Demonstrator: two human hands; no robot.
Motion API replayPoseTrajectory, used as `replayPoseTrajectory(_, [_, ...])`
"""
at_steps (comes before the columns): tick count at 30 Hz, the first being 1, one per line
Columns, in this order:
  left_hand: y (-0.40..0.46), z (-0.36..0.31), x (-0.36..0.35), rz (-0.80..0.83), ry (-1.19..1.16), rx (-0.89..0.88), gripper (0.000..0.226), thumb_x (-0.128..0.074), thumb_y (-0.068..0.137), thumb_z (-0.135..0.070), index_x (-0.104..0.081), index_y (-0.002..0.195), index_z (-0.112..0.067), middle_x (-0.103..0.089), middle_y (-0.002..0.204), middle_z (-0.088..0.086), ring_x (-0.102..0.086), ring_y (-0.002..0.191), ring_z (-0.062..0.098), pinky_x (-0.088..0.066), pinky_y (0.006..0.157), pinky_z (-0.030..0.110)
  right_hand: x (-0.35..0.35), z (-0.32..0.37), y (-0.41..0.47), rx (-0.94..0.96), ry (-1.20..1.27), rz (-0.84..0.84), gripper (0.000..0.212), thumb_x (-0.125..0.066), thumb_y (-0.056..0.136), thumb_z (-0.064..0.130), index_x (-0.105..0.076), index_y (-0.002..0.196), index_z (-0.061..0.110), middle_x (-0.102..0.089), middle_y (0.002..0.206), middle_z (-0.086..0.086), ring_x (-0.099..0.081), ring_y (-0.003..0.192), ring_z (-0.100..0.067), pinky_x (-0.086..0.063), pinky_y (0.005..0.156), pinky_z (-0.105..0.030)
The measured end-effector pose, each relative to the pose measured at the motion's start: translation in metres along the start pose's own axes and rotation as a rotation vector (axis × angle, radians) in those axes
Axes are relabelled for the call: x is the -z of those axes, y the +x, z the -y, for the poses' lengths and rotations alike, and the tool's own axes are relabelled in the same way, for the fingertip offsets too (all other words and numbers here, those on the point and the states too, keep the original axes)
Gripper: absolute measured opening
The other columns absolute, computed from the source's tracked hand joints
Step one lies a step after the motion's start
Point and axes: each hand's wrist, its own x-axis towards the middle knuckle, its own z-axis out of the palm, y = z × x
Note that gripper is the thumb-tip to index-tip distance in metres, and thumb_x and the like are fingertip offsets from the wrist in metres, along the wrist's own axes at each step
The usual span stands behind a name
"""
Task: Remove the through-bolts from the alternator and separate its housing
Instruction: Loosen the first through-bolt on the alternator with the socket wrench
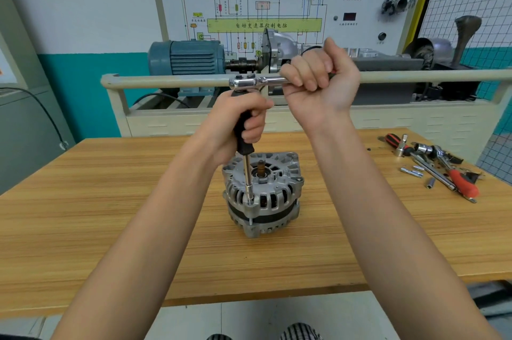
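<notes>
Alternator (261, 192) stands mid-table (110, 201) directly below your hands, your left hand (243, 120) wrapped round the upright driver (246, 162) seated on a rim bolt, your right hand (318, 82) gripping the sideways ratchet (255, 82) on top.

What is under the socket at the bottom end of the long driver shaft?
The socket sits on the alternator housing's front rim. It covers the bolt head; only a short through-bolt section shows below, across the dark band.
</notes>
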Motion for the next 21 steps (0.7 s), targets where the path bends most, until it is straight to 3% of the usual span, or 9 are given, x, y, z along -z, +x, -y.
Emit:
replayPoseTrajectory(2, [0.001,-0.001,0.002,0.105,-0.045,0.042,0.04,-0.054,0.079,-0.012,-0.038,0.044,-0.02,-0.03,0.037,-0.006,-0.023,0.031,0.007,-0.018,0.036,0.019,0.004,0.0,0.008,-0.067,0.117,-0.068,0.06,-0.033,0.1,0.019,-0.034,0.04,0.015,-0.024,0.032,0.004,-0.023,0.027,-0.01,-0.021,0.039,-0.019])
replayPoseTrajectory(4, [0.001,0.0,0.001,0.078,-0.05,0.051,0.048,-0.053,0.085,-0.009,-0.034,0.042,-0.021,-0.026,0.035,-0.007,-0.02,0.029,0.006,-0.014,0.035,0.018,0.004,-0.004,0.008,-0.04,0.132,-0.093,0.059,-0.034,0.099,0.018,-0.033,0.04,0.015,-0.024,0.032,0.005,-0.022,0.027,-0.01,-0.021,0.038,-0.019])
replayPoseTrajectory(8, [0.001,0.003,-0.006,-0.172,0.0,0.003,0.055,-0.049,0.09,-0.001,-0.028,0.043,-0.022,-0.022,0.036,-0.007,-0.015,0.03,0.008,-0.015,0.036,0.014,-0.006,-0.013,-0.009,0.146,-0.067,-0.021,0.057,-0.033,0.099,0.014,-0.035,0.042,0.017,-0.025,0.034,0.005,-0.021,0.031,-0.01,-0.024,0.039,-0.021])
replayPoseTrajectory(12, [0.004,0.008,-0.019,-0.49,0.071,-0.067,0.044,-0.053,0.085,0.001,-0.03,0.054,-0.02,-0.025,0.038,-0.006,-0.018,0.033,0.011,-0.017,0.038,0.015,-0.018,-0.039,-0.036,0.59,-0.431,0.224,0.037,-0.034,0.093,0.002,-0.038,0.06,0.019,-0.032,0.038,0.006,-0.025,0.034,-0.011,-0.025,0.045,-0.026])
replayPoseTrajectory(14, [0.006,0.01,-0.023,-0.563,0.081,-0.081,0.04,-0.053,0.084,-0.001,-0.031,0.056,-0.02,-0.027,0.04,-0.006,-0.019,0.033,0.011,-0.017,0.038,0.015,-0.021,-0.046,-0.041,0.701,-0.519,0.267,0.033,-0.034,0.09,-0.001,-0.041,0.065,0.019,-0.033,0.039,0.006,-0.027,0.035,-0.01,-0.024,0.046,-0.027])
replayPoseTrajectory(17, [0.005,0.01,-0.02,-0.526,0.11,-0.085,0.041,-0.056,0.083,0.0,-0.032,0.057,-0.02,-0.027,0.042,-0.005,-0.02,0.036,0.012,-0.018,0.041,0.017,-0.019,-0.036,-0.034,0.578,-0.435,0.26,0.038,-0.035,0.091,0.004,-0.04,0.056,0.017,-0.031,0.037,0.005,-0.024,0.034,-0.01,-0.022,0.045,-0.026])
replayPoseTrajectory(21, [-0.001,0.006,-0.01,-0.278,0.106,-0.093,0.047,-0.06,0.082,0.005,-0.036,0.05,-0.019,-0.031,0.04,-0.004,-0.024,0.035,0.013,-0.023,0.04,0.019,-0.007,-0.007,-0.012,0.172,-0.132,0.075,0.059,-0.031,0.099,0.015,-0.038,0.041,0.016,-0.026,0.033,0.005,-0.022,0.031,-0.009,-0.023,0.04,-0.021])
